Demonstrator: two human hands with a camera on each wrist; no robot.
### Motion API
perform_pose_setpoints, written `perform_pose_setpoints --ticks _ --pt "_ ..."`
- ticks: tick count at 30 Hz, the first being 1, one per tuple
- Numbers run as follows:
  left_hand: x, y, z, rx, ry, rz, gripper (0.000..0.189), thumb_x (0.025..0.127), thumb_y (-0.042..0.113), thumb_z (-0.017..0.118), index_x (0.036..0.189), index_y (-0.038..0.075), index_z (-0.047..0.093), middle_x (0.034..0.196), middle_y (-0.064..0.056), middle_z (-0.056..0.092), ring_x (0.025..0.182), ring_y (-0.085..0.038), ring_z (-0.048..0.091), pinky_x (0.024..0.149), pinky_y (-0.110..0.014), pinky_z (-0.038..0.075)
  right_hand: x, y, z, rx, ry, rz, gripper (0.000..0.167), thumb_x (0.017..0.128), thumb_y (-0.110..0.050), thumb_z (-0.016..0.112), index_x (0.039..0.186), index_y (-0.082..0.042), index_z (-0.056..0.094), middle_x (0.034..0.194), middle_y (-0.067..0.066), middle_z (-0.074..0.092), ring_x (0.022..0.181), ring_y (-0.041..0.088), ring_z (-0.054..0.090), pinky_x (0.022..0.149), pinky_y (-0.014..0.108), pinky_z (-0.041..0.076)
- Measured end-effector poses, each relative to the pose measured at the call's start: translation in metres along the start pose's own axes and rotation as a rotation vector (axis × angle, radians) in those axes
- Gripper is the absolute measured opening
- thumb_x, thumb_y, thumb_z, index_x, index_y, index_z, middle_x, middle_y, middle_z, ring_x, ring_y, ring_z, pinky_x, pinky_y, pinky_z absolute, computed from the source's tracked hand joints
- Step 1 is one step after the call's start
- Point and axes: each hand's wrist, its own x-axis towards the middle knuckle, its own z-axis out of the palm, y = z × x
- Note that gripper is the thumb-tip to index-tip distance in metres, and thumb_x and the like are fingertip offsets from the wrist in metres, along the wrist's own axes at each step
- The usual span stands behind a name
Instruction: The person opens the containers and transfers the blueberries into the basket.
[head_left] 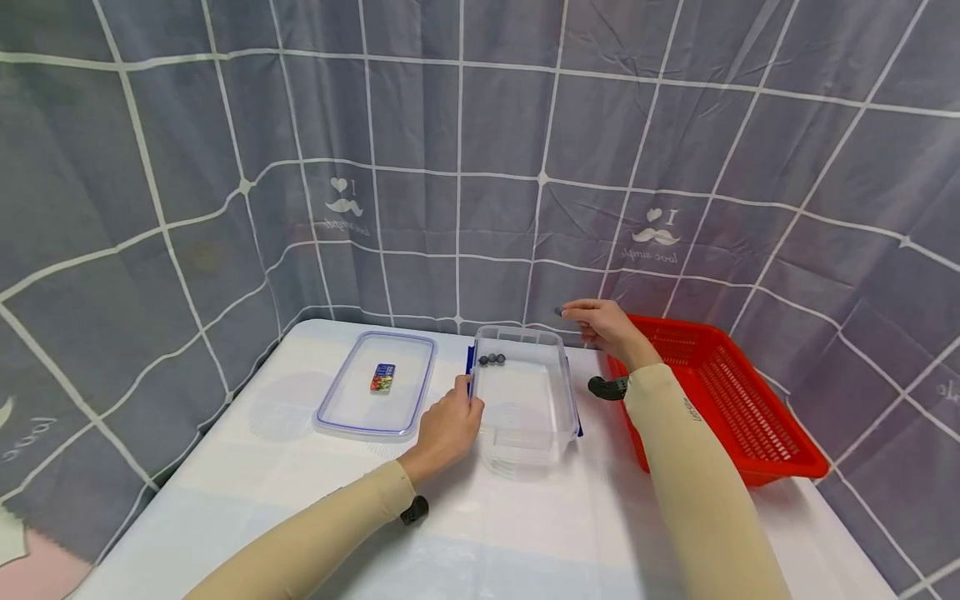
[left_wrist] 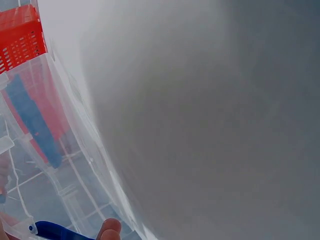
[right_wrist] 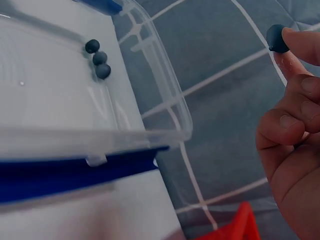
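My right hand (head_left: 603,325) is raised over the far right corner of a clear plastic container (head_left: 564,392). Between its thumb and index finger it pinches a dark blueberry (right_wrist: 276,39), plainly seen in the right wrist view. Three more blueberries (right_wrist: 100,58) sit in a row on the container's floor, toward its far left corner in the head view. The left hand (head_left: 450,417) holds the container's left side by the rim, its fingertips close to a blue latch (left_wrist: 55,230) in the left wrist view.
A clear lid (head_left: 408,367) with a blue seal and a colourful label (head_left: 382,377) lies left of the container. At the right stands a red perforated basket (head_left: 720,392), partly behind the right forearm. A grey gridded curtain (head_left: 420,208) hangs around the table.
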Motion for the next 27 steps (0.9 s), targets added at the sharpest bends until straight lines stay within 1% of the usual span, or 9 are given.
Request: perform_pose_setpoints --ticks 4,7,11,16,18,22,24,27 --pt "0.0 -0.002 0.0 0.002 0.001 -0.003 0.045 0.1 0.024 0.045 0.142 0.009 0.049 0.102 -0.013 0.072 0.063 -0.02 0.054 0.054 -0.037 0.042 -0.008 0.002 -0.017 -0.007 0.014 0.005 0.043 0.097 -0.026 0.067 0.131 -0.001 0.059 0.074 -0.003 0.045 0.065 0.015 0.038 0.069 0.027 0.041" --pt "0.0 -0.002 0.0 0.0 -0.003 0.001 0.045 0.1 0.024 0.044 0.142 0.008 0.049 0.103 -0.014 0.072 0.064 -0.02 0.055 0.054 -0.037 0.042 -0.014 0.006 -0.033 -0.006 0.023 0.007 0.041 0.098 -0.027 0.067 0.13 -0.003 0.059 0.071 -0.003 0.045 0.063 0.014 0.037 0.069 0.027 0.041" --pt "-0.001 -0.001 0.0 0.001 -0.001 0.003 0.046 0.1 0.025 0.044 0.142 0.008 0.048 0.103 -0.014 0.072 0.064 -0.02 0.056 0.055 -0.037 0.043 -0.024 0.014 -0.055 0.015 0.023 0.013 0.03 0.099 -0.026 0.065 0.123 -0.008 0.062 0.068 -0.003 0.04 0.06 0.013 0.032 0.067 0.027 0.037" --pt "-0.001 0.0 -0.001 -0.009 0.007 0.007 0.045 0.099 0.023 0.045 0.141 0.007 0.049 0.103 -0.015 0.072 0.064 -0.021 0.055 0.054 -0.038 0.043 -0.037 0.027 -0.08 0.015 0.046 0.043 0.023 0.099 -0.028 0.064 0.116 -0.012 0.066 0.07 -0.006 0.046 0.062 0.012 0.035 0.068 0.026 0.039" --pt "-0.001 0.001 -0.002 -0.006 0.005 0.007 0.045 0.099 0.022 0.046 0.141 0.007 0.049 0.105 -0.015 0.072 0.064 -0.021 0.056 0.054 -0.038 0.043 -0.042 0.034 -0.09 0.004 0.051 0.057 0.023 0.099 -0.029 0.064 0.116 -0.013 0.067 0.072 -0.008 0.05 0.063 0.011 0.037 0.07 0.026 0.042" --pt "-0.001 0.001 -0.001 -0.003 0.001 -0.001 0.045 0.099 0.023 0.045 0.141 0.007 0.049 0.108 -0.014 0.072 0.066 -0.021 0.057 0.056 -0.038 0.044 -0.05 0.048 -0.106 -0.031 0.052 0.078 0.027 0.099 -0.03 0.064 0.12 -0.015 0.07 0.083 -0.013 0.062 0.067 0.009 0.045 0.072 0.024 0.047" --pt "-0.001 0.0 -0.001 -0.002 0.0 -0.003 0.045 0.099 0.024 0.045 0.142 0.008 0.049 0.109 -0.014 0.072 0.067 -0.021 0.058 0.057 -0.038 0.045 -0.053 0.055 -0.113 -0.055 0.052 0.087 0.029 0.099 -0.031 0.064 0.122 -0.015 0.07 0.088 -0.014 0.063 0.068 0.009 0.046 0.071 0.023 0.048" --pt "0.0 -0.001 -0.001 -0.002 0.001 0.002 0.046 0.099 0.025 0.044 0.142 0.008 0.049 0.107 -0.014 0.072 0.067 -0.021 0.058 0.057 -0.039 0.045 -0.057 0.065 -0.122 -0.089 0.048 0.105 0.033 0.099 -0.032 0.064 0.125 -0.013 0.069 0.084 -0.012 0.059 0.068 0.008 0.047 0.07 0.023 0.048"
